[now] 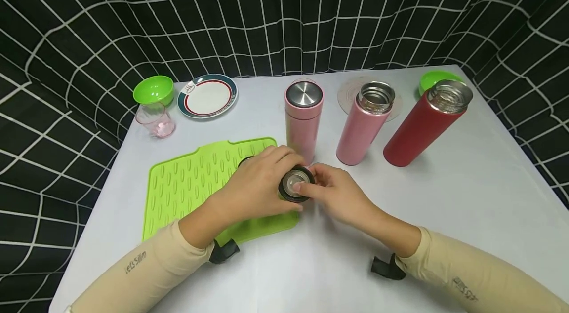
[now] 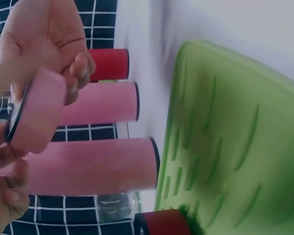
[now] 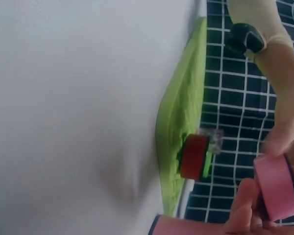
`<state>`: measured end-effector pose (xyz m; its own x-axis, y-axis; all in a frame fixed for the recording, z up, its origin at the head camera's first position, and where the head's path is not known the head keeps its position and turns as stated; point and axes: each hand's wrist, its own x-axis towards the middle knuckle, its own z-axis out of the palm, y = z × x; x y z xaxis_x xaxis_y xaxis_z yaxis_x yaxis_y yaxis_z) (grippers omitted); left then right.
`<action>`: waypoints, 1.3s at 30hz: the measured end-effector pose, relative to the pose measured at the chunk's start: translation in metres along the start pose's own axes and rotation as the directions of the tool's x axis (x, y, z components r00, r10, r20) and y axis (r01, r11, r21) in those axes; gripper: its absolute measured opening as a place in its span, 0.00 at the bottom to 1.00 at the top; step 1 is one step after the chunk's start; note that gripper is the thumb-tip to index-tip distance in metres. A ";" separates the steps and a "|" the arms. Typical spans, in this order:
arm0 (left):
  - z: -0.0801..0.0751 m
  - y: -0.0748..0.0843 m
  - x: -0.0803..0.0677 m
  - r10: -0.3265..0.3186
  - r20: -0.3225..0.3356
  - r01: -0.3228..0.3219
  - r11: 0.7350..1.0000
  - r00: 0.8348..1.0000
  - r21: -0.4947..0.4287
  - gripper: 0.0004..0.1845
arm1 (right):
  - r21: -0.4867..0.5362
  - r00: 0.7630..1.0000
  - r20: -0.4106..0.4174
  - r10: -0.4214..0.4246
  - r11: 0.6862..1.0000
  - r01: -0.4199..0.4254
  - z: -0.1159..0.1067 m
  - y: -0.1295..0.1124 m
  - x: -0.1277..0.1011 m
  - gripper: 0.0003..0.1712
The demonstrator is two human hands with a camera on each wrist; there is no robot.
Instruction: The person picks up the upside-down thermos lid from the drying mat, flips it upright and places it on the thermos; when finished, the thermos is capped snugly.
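Note:
Both hands hold a pink bottle lid (image 1: 297,184) above the right edge of the green drying mat (image 1: 178,184). Its black-ringed underside faces up in the head view, and its pink side (image 2: 41,115) shows in the left wrist view. The left hand (image 1: 262,179) grips the lid from the left, its fingers curving over the far side. From the right, the right hand (image 1: 342,192) pinches the rim, thumb reaching over the inside. A red lid (image 3: 193,156) rests on the mat, mostly hidden behind the left hand in the head view.
Just beyond the hands stands a pink bottle (image 1: 303,125) with its steel-topped lid on. Right of it are an uncapped pink bottle (image 1: 362,130) and an uncapped red bottle (image 1: 418,130). Green bowls (image 1: 153,90), a plate (image 1: 208,97) and a pinkish glass (image 1: 155,120) line the back.

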<state>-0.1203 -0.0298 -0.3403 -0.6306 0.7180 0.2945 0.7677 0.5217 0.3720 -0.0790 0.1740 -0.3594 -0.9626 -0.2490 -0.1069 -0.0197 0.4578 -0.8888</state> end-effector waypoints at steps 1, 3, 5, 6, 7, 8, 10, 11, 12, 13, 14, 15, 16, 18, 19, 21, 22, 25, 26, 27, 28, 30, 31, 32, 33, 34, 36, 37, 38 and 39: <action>-0.001 0.000 0.000 -0.035 -0.001 0.035 0.999 0.999 -0.034 0.41 | -0.029 0.998 -0.022 -0.063 0.998 0.063 -0.002 0.000 0.000 0.14; -0.004 0.000 -0.001 -0.121 -0.001 0.120 0.985 0.993 -0.126 0.46 | -0.133 0.969 -0.063 -0.237 0.965 0.228 -0.006 0.002 0.001 0.13; -0.005 -0.001 -0.004 -0.206 0.011 0.203 0.954 0.978 -0.222 0.47 | -0.301 0.879 -0.075 -0.470 0.852 0.429 -0.009 0.006 0.001 0.16; -0.005 -0.002 -0.005 -0.232 0.020 0.229 0.937 0.972 -0.264 0.45 | -0.377 0.808 -0.059 -0.586 0.763 0.525 -0.010 0.007 0.002 0.19; -0.005 -0.003 -0.007 -0.242 0.023 0.237 0.922 0.970 -0.306 0.44 | -0.446 0.729 -0.035 -0.684 0.664 0.601 -0.012 0.009 0.003 0.20; -0.004 -0.004 -0.009 -0.237 0.023 0.230 0.912 0.971 -0.339 0.42 | -0.496 0.640 -0.008 -0.768 0.559 0.664 -0.012 0.010 0.004 0.20; 0.000 -0.004 -0.011 -0.189 0.008 0.176 0.898 0.982 -0.403 0.39 | -0.562 0.467 0.040 -0.884 0.366 0.742 -0.012 0.012 0.007 0.17; 0.002 -0.004 -0.012 -0.154 -0.012 0.134 0.891 0.988 -0.433 0.37 | -0.577 0.395 0.050 -0.917 0.296 0.761 -0.012 0.013 0.008 0.14; 0.004 -0.004 -0.012 -0.122 -0.036 0.092 0.881 0.992 -0.464 0.37 | -0.587 0.333 0.051 -0.941 0.242 0.773 -0.011 0.013 0.009 0.12; 0.004 -0.004 -0.012 -0.097 -0.058 0.057 0.874 0.994 -0.482 0.37 | -0.596 0.281 0.045 -0.959 0.201 0.778 -0.011 0.013 0.010 0.10; 0.005 -0.003 -0.011 -0.080 -0.071 0.034 0.867 0.994 -0.497 0.38 | -0.607 0.234 0.032 -0.972 0.167 0.777 -0.011 0.012 0.011 0.09; 0.005 -0.003 -0.011 -0.069 -0.079 0.019 0.857 0.994 -0.515 0.38 | -0.618 0.198 0.018 -0.980 0.145 0.773 -0.011 0.011 0.012 0.08; 0.005 -0.003 -0.010 -0.070 -0.078 0.018 0.849 0.994 -0.529 0.39 | -0.628 0.166 0.004 -0.986 0.127 0.768 -0.012 0.010 0.012 0.08; 0.004 -0.003 -0.010 -0.082 -0.062 0.035 0.838 0.995 -0.545 0.39 | -0.646 0.115 -0.015 -0.993 0.098 0.757 -0.012 0.009 0.013 0.07; 0.004 -0.002 -0.010 -0.090 -0.052 0.047 0.832 0.995 -0.553 0.40 | -0.651 0.093 -0.022 -0.995 0.085 0.754 -0.012 0.008 0.013 0.06; 0.004 -0.001 -0.009 -0.096 -0.038 0.056 0.810 0.995 -0.584 0.38 | -0.660 0.045 -0.039 -0.998 0.059 0.749 -0.012 0.005 0.014 0.05; 0.004 0.000 -0.009 -0.098 -0.035 0.058 0.800 0.995 -0.598 0.38 | -0.665 0.021 -0.050 -0.999 0.049 0.745 -0.012 0.004 0.015 0.05; 0.005 0.001 -0.008 -0.076 -0.049 0.029 0.782 0.996 -0.622 0.38 | -0.680 -0.052 -0.095 -0.994 0.027 0.733 -0.012 0.001 0.016 0.04; 0.006 0.001 -0.008 -0.062 -0.060 0.011 0.785 0.996 -0.620 0.38 | -0.685 -0.070 -0.106 -0.992 0.022 0.728 -0.012 0.001 0.016 0.04; 0.006 0.001 -0.007 -0.046 -0.074 -0.009 0.788 0.996 -0.615 0.38 | -0.691 -0.087 -0.115 -0.990 0.017 0.723 -0.012 0.000 0.016 0.04; 0.007 0.001 -0.006 -0.034 -0.087 -0.026 0.794 0.996 -0.608 0.38 | -0.699 -0.099 -0.122 -0.988 0.015 0.715 -0.011 0.000 0.016 0.04; 0.008 -0.001 -0.006 -0.011 -0.113 -0.058 0.806 0.993 -0.588 0.37 | -0.716 -0.101 -0.133 -0.986 0.025 0.698 -0.010 0.001 0.015 0.04; 0.008 -0.002 -0.006 -0.009 -0.122 -0.064 0.812 0.992 -0.580 0.37 | -0.724 -0.093 -0.147 -0.985 0.043 0.689 -0.010 0.002 0.015 0.03; 0.008 -0.003 -0.007 -0.010 -0.131 -0.067 0.816 0.991 -0.575 0.38 | -0.732 -0.078 -0.175 -0.981 0.077 0.677 -0.009 0.004 0.015 0.04; 0.008 -0.004 -0.007 -0.015 -0.136 -0.067 0.814 0.991 -0.577 0.37 | -0.740 -0.059 -0.220 -0.974 0.127 0.661 -0.009 0.005 0.015 0.06; 0.008 -0.006 -0.009 -0.021 -0.141 -0.065 0.813 0.990 -0.578 0.37 | -0.746 -0.036 -0.273 -0.961 0.188 0.638 -0.009 0.008 0.015 0.10; 0.007 -0.009 -0.011 -0.038 -0.151 -0.057 0.811 0.988 -0.582 0.37 | -0.724 0.038 -0.402 -0.915 0.343 0.598 -0.011 0.014 0.015 0.22; 0.006 -0.011 -0.012 -0.050 -0.154 -0.050 0.811 0.987 -0.583 0.36 | -0.697 0.091 -0.469 -0.878 0.432 0.573 -0.014 0.017 0.015 0.28; 0.005 -0.013 -0.013 -0.059 -0.160 -0.046 0.811 0.985 -0.583 0.36 | -0.664 0.148 -0.528 -0.836 0.515 0.542 -0.017 0.021 0.015 0.34; 0.004 -0.015 -0.014 -0.069 -0.162 -0.039 0.814 0.984 -0.580 0.36 | -0.624 0.207 -0.578 -0.789 0.592 0.510 -0.021 0.026 0.015 0.40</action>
<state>-0.1224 -0.0455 -0.3532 -0.6919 0.5964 0.4069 0.5831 0.1293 0.8020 -0.1001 0.2000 -0.3744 -0.3405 0.0809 0.9368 -0.6712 0.6768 -0.3024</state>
